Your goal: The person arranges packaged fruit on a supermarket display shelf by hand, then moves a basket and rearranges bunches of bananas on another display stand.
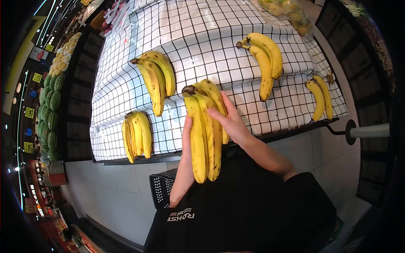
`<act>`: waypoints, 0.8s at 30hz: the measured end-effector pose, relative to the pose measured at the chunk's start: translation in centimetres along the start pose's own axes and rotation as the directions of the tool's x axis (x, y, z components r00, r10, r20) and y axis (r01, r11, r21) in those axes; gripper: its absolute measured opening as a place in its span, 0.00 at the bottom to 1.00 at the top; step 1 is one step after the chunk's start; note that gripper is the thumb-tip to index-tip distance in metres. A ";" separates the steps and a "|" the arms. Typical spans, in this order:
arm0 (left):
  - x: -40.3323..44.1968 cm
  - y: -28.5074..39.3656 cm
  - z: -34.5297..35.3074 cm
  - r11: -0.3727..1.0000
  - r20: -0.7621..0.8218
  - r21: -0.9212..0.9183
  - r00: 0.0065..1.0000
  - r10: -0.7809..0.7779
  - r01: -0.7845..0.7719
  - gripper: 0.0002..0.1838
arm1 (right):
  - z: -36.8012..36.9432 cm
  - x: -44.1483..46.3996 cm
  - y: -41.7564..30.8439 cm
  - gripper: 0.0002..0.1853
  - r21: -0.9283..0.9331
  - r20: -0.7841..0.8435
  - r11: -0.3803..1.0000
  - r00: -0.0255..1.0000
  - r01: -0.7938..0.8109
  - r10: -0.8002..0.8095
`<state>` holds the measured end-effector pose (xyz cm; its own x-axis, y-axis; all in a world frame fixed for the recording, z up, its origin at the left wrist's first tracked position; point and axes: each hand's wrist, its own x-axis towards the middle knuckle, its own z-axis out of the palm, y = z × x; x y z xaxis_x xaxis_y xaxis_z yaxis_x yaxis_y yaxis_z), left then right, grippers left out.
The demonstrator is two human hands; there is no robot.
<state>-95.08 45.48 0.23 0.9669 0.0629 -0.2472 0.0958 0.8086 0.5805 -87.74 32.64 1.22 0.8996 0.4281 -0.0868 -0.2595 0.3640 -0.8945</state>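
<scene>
A large bunch of yellow bananas (205, 130) is held between my two hands, above the front edge of the display, its dark stem at the top. My left hand (187, 133) is pressed along the bunch's left side, most of its fingers hidden behind. On the right side, my right hand (231, 122) grips the bunch with the thumb across the front. Two more bunches lie to the left, an upper one (155, 80) and a lower one (137, 135). To the right are a bunch (266, 61) and a small pair of bananas (321, 98).
The stepped display (198, 55) has a white cloth with black grid lines. Bagged fruit (291, 12) sits at its upper right. A metal post (370, 131) stands at the right, a black basket (161, 192) below the front edge. Watermelons (49, 103) line the far left.
</scene>
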 end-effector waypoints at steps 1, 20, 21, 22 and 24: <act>0.1 -0.2 -0.4 1.000 -0.003 -0.002 1.000 0.000 0.000 0.31 | -0.1 0.0 -0.1 0.42 -0.044 0.022 0.999 1.000 0.022 -0.021; 0.6 -0.1 1.1 0.937 0.122 0.100 0.939 0.321 -0.333 0.45 | -0.7 0.6 -0.1 0.51 -0.365 0.202 0.832 0.908 0.418 -0.367; 0.6 -0.2 1.0 0.933 0.136 0.102 0.934 0.330 -0.345 0.45 | -0.8 0.6 -0.1 0.51 -0.366 0.200 0.833 0.910 0.414 -0.364; 0.6 -0.2 1.0 0.934 0.133 0.101 0.935 0.328 -0.342 0.45 | -0.8 0.7 0.0 0.51 -0.359 0.204 0.829 0.903 0.429 -0.379; 0.5 -0.4 0.9 0.932 0.109 0.108 0.936 0.334 -0.345 0.45 | -0.8 0.5 0.1 0.51 -0.354 0.208 0.824 0.896 0.442 -0.391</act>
<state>-94.44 44.69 0.57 0.9631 0.2651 0.0465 -0.2185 0.6690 0.7104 -86.99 32.25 0.69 0.8351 0.4130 0.3633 0.3078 0.1965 -0.9309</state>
